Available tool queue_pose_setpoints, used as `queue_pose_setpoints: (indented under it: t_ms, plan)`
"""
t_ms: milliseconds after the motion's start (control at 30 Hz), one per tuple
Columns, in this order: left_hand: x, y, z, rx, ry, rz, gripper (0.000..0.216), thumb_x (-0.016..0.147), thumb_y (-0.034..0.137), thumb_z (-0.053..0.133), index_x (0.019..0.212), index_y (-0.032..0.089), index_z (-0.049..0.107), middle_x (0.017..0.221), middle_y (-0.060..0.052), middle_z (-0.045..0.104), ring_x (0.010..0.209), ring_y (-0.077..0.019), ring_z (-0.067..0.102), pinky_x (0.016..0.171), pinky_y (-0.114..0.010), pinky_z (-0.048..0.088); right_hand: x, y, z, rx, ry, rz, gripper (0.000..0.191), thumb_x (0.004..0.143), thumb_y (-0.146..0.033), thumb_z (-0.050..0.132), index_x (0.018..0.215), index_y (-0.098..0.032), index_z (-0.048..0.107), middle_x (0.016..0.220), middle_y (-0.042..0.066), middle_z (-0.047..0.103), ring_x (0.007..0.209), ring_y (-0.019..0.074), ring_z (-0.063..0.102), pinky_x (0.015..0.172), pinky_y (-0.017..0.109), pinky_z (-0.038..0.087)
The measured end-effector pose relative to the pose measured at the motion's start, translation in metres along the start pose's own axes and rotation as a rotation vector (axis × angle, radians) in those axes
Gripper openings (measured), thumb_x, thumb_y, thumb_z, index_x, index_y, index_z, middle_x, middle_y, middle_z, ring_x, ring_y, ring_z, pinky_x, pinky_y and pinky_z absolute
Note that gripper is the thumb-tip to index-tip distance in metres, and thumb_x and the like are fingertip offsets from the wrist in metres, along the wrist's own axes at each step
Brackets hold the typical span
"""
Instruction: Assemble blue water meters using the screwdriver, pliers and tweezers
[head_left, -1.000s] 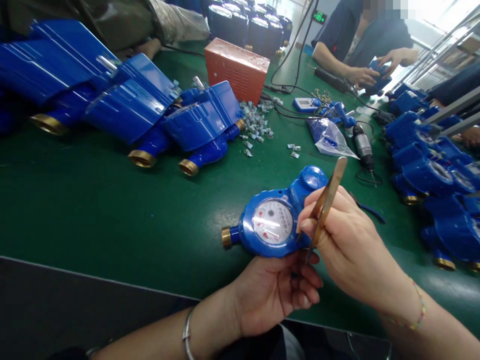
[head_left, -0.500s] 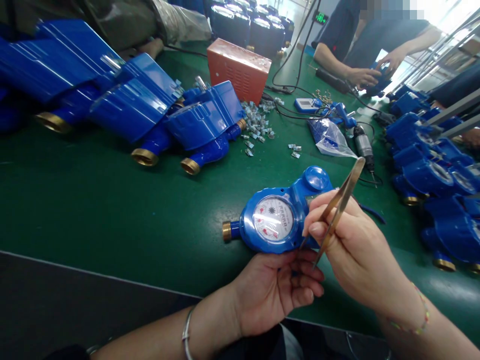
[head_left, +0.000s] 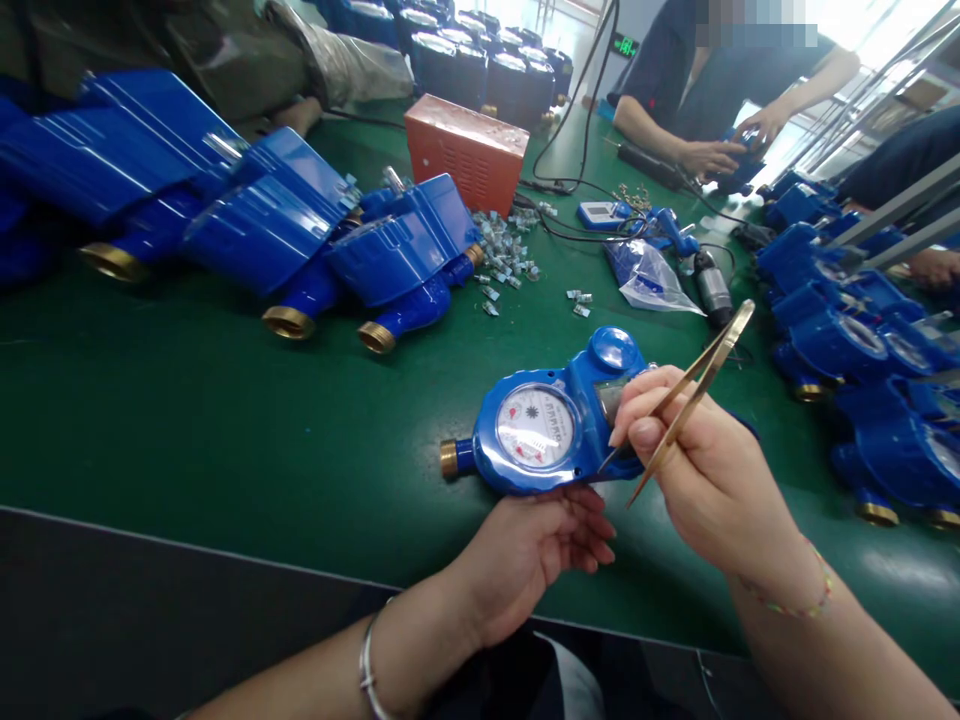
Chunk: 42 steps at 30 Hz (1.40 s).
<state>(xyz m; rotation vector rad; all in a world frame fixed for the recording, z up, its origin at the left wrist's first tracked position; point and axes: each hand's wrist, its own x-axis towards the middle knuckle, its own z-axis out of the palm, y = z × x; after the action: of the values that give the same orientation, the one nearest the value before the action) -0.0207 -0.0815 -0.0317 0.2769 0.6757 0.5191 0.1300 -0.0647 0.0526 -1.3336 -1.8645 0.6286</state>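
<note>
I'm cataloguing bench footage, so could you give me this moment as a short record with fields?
Left hand: at the blue meter's near edge, fingers loosely curled; grip unclear
Right hand: holds tweezers, tips apart
Blue meter: dial facing up, brass fitting pointing left
Surface: green table
Beyond the meter: orange-red box, scattered small parts, clear bag with blue contents
Both sides: more blue units
Across the table: another person's hands at a blue object

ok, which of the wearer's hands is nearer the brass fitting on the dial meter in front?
Left. The left hand is at the near edge of the meter; the right hand, with tweezers, is at the end opposite the brass fitting.
</note>
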Motion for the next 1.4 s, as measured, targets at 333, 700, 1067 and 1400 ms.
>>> queue_pose_setpoints:
  t_ms: [333,700,1067,1400]
  plan:
    - [-0.002,-0.002,0.012,0.069,0.085,0.028,0.021,0.079,0.012,0.054,0.097,0.007,0.062,0.089,-0.01,0.065,0.075,-0.0158,0.062,0.071,-0.028,0.046,-0.04,0.007,-0.006,0.139,0.747,-0.021,0.021,0.09,-0.028,0.048,0.077,-0.018,0.06,0.082,0.005,0.054,0.076,0.017,0.052,0.064,0.032,0.038]
    - [0.03,-0.008,0.029,0.012,0.041,0.079,0.013,0.084,0.014,0.057,0.093,0.009,0.066,0.089,-0.01,0.068,0.082,-0.0154,0.062,0.08,-0.028,0.049,-0.079,0.043,0.037,-0.282,0.605,0.204,0.017,0.092,-0.017,0.042,0.09,-0.02,0.059,0.088,0.002,0.056,0.083,0.0136,0.055,0.074,0.029,0.042]
    - [0.033,-0.007,0.023,0.113,0.028,0.091,0.015,0.083,0.02,0.061,0.091,0.01,0.067,0.089,-0.009,0.067,0.082,-0.0172,0.06,0.076,-0.03,0.048,-0.08,0.044,0.041,-0.392,0.563,0.082,0.016,0.088,-0.01,0.047,0.097,-0.018,0.057,0.091,0.004,0.056,0.085,0.0146,0.055,0.076,0.029,0.044]
    - [0.03,-0.007,0.021,0.114,0.038,0.051,0.017,0.081,0.025,0.064,0.09,0.01,0.068,0.091,-0.01,0.067,0.084,-0.0193,0.06,0.076,-0.032,0.046,-0.081,0.041,0.04,-0.447,0.505,0.088,0.019,0.087,-0.012,0.046,0.101,-0.021,0.056,0.091,0.005,0.056,0.083,0.017,0.056,0.073,0.033,0.045]
